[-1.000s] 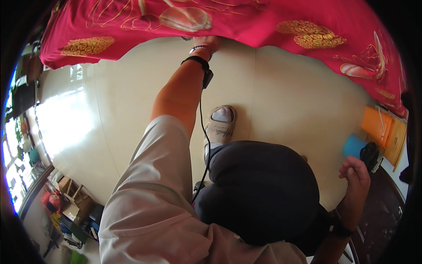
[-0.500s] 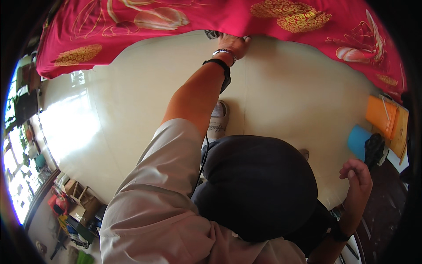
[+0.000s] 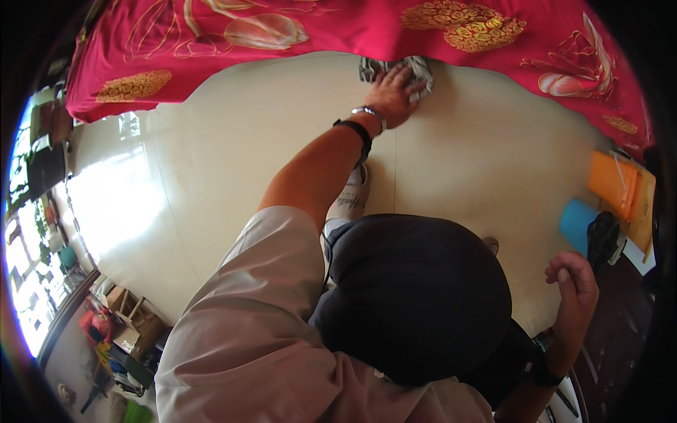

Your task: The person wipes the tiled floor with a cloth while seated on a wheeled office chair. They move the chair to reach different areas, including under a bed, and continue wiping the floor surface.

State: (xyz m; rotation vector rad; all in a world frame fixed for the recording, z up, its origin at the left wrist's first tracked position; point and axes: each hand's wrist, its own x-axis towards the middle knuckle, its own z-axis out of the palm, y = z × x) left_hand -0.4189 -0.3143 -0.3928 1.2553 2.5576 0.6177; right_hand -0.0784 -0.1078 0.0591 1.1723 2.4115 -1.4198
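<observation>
My left hand (image 3: 393, 94) lies flat with fingers spread on a grey and white patterned cloth (image 3: 421, 72), pressing it to the pale floor (image 3: 282, 120). The cloth sits just at the hanging edge of a red flowered bedspread (image 3: 352, 32), and part of it shows on both sides of the fingers. Off to the right, my right hand (image 3: 575, 275) is held in the air, its fingers loosely curled in, with no object seen in it. Below the left forearm, one of my feet shows in a light slipper (image 3: 350, 197).
An orange container (image 3: 612, 182) and a blue bin (image 3: 578, 224) with a black bag (image 3: 604, 238) stand at the right. Dark brown furniture (image 3: 613, 331) is close to my right arm. Cardboard boxes (image 3: 144, 331) and other clutter lie at the lower left by a bright window.
My left hand and the cloth have come out from under the bedspread's edge, moving toward me and to the right. More of the cloth shows. The right hand has barely moved.
</observation>
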